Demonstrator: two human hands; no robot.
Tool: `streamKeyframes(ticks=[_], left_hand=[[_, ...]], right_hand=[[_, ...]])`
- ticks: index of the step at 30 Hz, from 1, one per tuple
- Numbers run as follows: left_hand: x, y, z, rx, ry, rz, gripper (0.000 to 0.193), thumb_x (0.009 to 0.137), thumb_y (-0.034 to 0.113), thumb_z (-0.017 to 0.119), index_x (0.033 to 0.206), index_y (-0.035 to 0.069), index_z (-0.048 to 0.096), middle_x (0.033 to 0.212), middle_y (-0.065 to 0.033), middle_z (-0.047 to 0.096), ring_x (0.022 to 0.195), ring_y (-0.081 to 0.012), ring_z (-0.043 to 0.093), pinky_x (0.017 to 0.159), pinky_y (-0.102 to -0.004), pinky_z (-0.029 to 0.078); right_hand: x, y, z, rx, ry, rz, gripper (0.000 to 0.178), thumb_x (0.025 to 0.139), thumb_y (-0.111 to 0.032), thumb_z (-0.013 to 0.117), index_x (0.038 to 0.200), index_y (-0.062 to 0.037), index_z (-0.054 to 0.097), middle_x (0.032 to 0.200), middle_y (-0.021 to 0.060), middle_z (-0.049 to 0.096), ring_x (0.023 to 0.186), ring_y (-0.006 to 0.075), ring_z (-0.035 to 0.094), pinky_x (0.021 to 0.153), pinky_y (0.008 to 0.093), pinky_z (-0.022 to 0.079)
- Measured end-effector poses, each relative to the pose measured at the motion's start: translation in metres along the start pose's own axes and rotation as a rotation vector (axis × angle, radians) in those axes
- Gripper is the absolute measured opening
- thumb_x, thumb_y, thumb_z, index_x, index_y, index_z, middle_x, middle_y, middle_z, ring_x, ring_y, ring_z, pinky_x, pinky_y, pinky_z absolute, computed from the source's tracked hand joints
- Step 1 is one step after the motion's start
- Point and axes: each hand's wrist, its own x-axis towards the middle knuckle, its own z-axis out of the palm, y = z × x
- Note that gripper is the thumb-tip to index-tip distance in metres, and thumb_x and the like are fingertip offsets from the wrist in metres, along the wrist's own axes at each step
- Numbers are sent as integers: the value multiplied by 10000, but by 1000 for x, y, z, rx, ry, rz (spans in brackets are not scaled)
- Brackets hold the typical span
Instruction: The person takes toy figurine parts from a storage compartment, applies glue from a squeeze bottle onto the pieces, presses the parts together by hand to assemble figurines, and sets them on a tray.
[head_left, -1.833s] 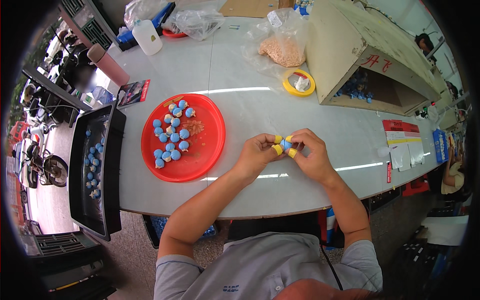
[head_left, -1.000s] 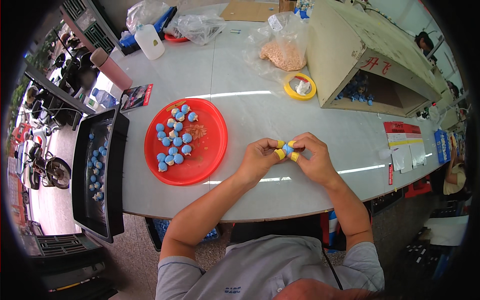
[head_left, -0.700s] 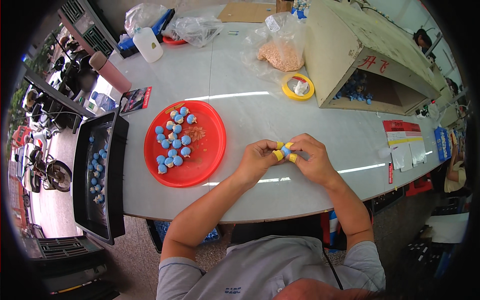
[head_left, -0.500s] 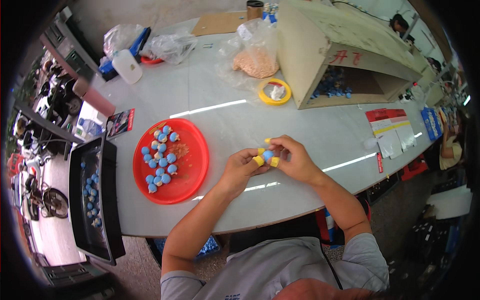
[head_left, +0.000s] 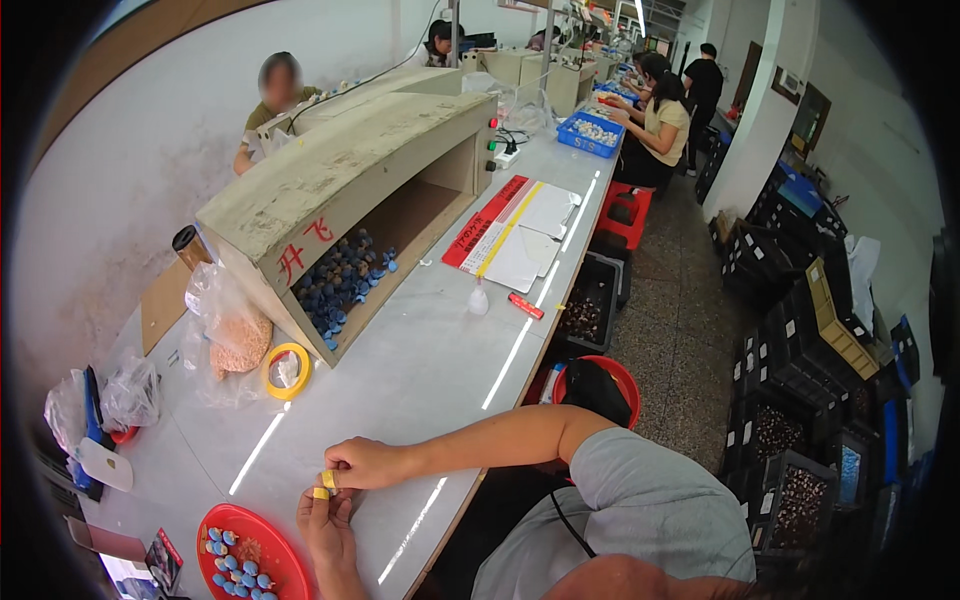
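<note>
My left hand (head_left: 328,530) and my right hand (head_left: 362,465) meet over the grey table, fingertips pinched together. Yellow tape wraps some fingers and thumbs. The small blue ball that showed between them in the earlier view is now covered by the fingers. Close by my left hand lies a red round plate (head_left: 287,562), cut off by the lower edge of the picture. Several blue balls with pale bits (head_left: 243,577) are gathered on it.
A beige box (head_left: 300,215) holds many blue pieces (head_left: 340,285). Before it are a yellow tape roll (head_left: 289,371) and a bag of orange-pink bits (head_left: 238,345). Papers (head_left: 515,235), a small bottle (head_left: 478,300) and a blue crate (head_left: 588,135) lie farther along. Co-workers (head_left: 660,125) sit beyond.
The view has swung to the right, so the hands and plate now appear lower left. Both hands stay together, the right now drawn over the left's fingertips; the blue ball has gone from sight.
</note>
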Motion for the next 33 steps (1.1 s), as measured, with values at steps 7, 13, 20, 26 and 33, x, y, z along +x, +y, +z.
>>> streamKeyframes(ticks=[7, 13, 20, 26, 33], left_hand=[[-2, 0, -4, 29, 15, 85, 135, 968, 137, 563, 1005, 7, 567, 906, -90, 655, 763, -143, 661, 638, -200, 550], [1, -6, -6, 29, 22, 108, 131, 963, 135, 574, 976, 5, 573, 899, -93, 655, 751, -144, 660, 659, -224, 561], [-1, -4, -4, 57, 8, 124, 138, 960, 139, 580, 956, 1, 564, 915, -110, 655, 754, -172, 666, 688, -296, 582], [-3, -5, -3, 61, -6, 129, 138, 964, 132, 566, 954, -5, 560, 916, -119, 653, 779, -191, 670, 714, -327, 588], [-3, -7, -2, 73, -5, 117, 133, 964, 129, 564, 956, -4, 561, 920, -121, 655, 782, -195, 671, 721, -331, 586]], right_hand=[[0, -13, 24, 63, 155, 76, 224, 908, -214, 550, 842, -9, 488, 727, 135, 616, 649, 246, 587, 592, 383, 448], [-1, 0, 31, 171, 158, 60, 179, 899, -178, 544, 854, -12, 493, 754, 170, 607, 697, 314, 597, 614, 415, 449], [-3, -3, 31, 176, 184, 34, 158, 900, -154, 525, 844, -12, 480, 747, 165, 607, 675, 314, 594, 602, 422, 446], [-5, 1, 33, 163, 179, 19, 104, 878, -96, 495, 840, -8, 457, 747, 157, 599, 657, 274, 580, 595, 406, 443], [-6, 4, 35, 178, 185, 19, 107, 881, -97, 493, 836, -10, 451, 734, 155, 591, 647, 272, 576, 588, 406, 439]])
